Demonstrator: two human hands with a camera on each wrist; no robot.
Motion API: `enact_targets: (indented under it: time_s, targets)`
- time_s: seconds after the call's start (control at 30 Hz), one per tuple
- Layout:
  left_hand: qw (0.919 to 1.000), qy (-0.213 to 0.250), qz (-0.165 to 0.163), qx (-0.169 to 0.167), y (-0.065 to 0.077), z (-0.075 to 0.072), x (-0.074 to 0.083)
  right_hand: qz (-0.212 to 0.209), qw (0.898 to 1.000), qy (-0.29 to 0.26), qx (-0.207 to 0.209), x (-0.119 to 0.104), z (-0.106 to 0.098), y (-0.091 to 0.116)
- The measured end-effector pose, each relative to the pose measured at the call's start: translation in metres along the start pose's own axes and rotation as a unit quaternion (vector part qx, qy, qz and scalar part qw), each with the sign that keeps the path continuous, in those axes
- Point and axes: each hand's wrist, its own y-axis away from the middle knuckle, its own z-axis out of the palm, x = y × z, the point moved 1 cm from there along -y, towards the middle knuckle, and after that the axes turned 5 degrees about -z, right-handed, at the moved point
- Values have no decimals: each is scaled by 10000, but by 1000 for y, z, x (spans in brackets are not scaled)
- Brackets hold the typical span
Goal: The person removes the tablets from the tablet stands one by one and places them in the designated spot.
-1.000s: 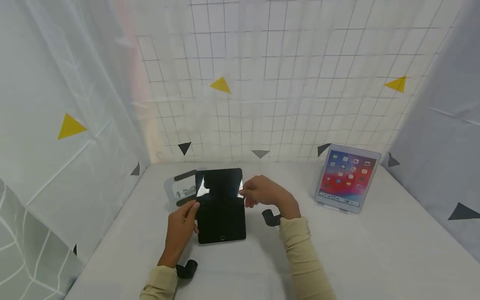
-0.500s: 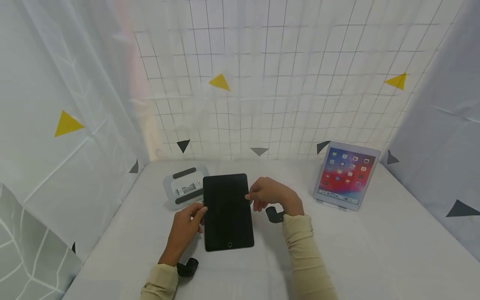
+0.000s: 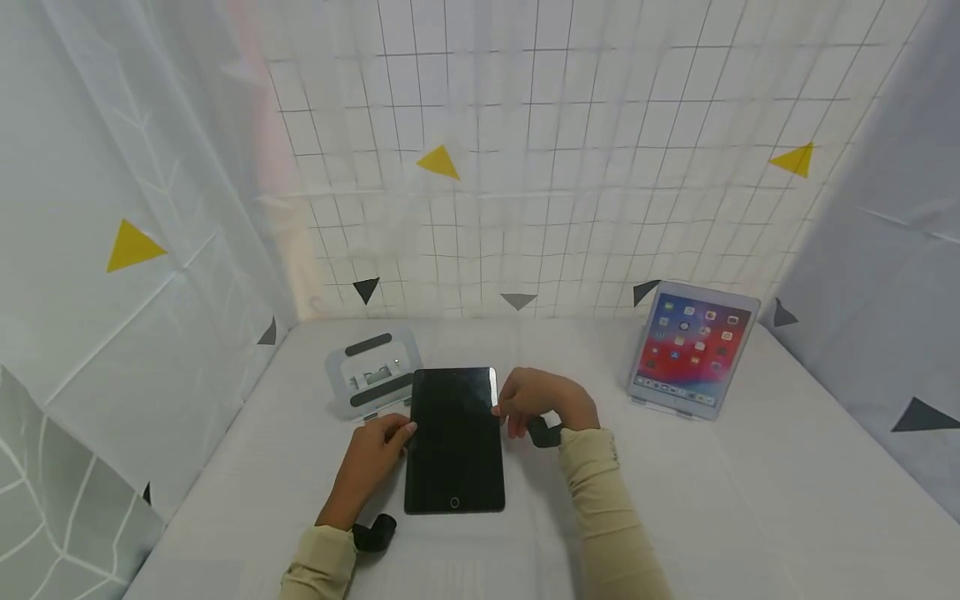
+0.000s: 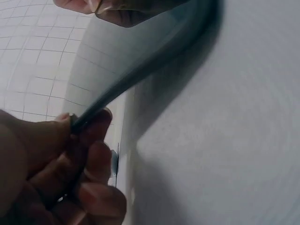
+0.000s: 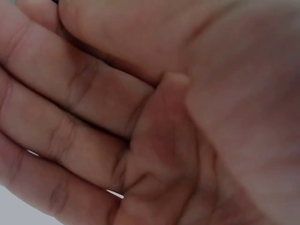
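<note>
A tablet with a dark screen and a round home button (image 3: 456, 446) is held between both hands in the head view. My left hand (image 3: 375, 454) pinches its left edge, thumb on the front and fingers behind. On the opposite side, my right hand (image 3: 540, 400) pinches the right edge between thumb and fingertips. From the left wrist the tablet (image 4: 140, 70) appears nearly edge-on above the white table, casting a shadow, with the left thumb and fingers (image 4: 96, 161) on its near edge. Close-up, the right palm and curled fingers (image 5: 93, 122) fill the right wrist view.
A grey folding tablet stand (image 3: 352, 367) with dark pads lies at the back left, beside the held tablet. At the back right, a tablet with a lit home screen (image 3: 690, 350) leans on a clear stand. Black wrist cameras (image 3: 375, 533) sit by both wrists.
The tablet has come toward me and slightly right, uncovering more of the grey stand. Its tilt has changed and the screen reflection has shrunk. Both hands keep their pinch.
</note>
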Motion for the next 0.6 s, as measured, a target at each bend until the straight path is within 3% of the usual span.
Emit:
enact_targets:
  time_s: [0.37,0.6]
  targets:
    - [9993,-345,-115,7,-1,1,-2,-49,9995,253,-179,10,6,-6]
    - [9984,-377,-407,-136,-2,3,-4,-17,9986,456,-276,15,10,-11]
